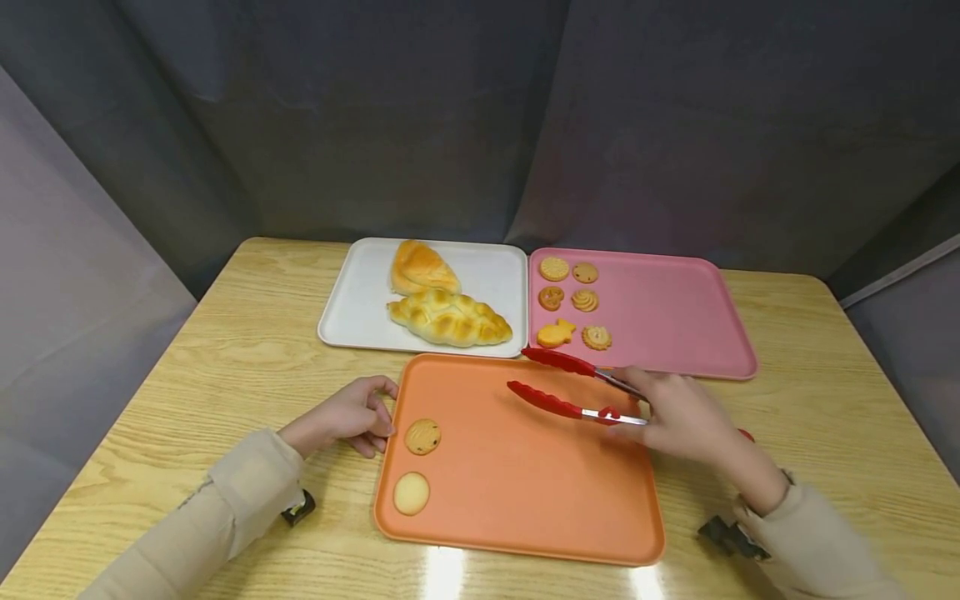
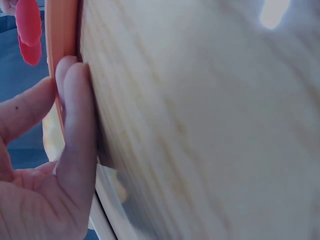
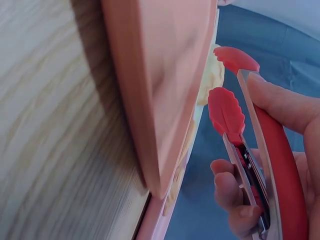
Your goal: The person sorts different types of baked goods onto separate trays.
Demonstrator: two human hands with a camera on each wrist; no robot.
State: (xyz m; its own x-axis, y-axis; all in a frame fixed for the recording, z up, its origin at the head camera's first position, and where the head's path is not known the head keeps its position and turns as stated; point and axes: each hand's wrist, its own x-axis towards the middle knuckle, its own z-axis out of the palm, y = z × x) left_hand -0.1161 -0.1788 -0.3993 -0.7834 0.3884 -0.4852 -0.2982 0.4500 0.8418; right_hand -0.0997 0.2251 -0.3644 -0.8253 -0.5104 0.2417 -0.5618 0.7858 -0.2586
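Note:
My right hand (image 1: 686, 417) holds a pair of red-tipped metal tongs (image 3: 282, 165) over the right half of the orange tray (image 1: 525, 483). The tongs' arms stand apart, and nothing shows between their red tips. At the tray's left edge, my left hand (image 1: 356, 414) pinches the rim; the left wrist view shows its thumb on one side and its fingers (image 2: 79, 115) on the other. Near that edge, inside the tray, lie a round cookie with dark bits (image 1: 423, 437) and a plain pale round cookie (image 1: 411, 493).
Behind the orange tray, a white tray (image 1: 352, 308) carries a wedge-shaped bread (image 1: 422, 267) and a braided bread (image 1: 450, 318). To its right, a pink tray (image 1: 675, 317) has several cookies along its left side, including a fish-shaped one (image 1: 555, 333). Dark curtains (image 1: 390, 125) hang behind the wooden table (image 1: 225, 333).

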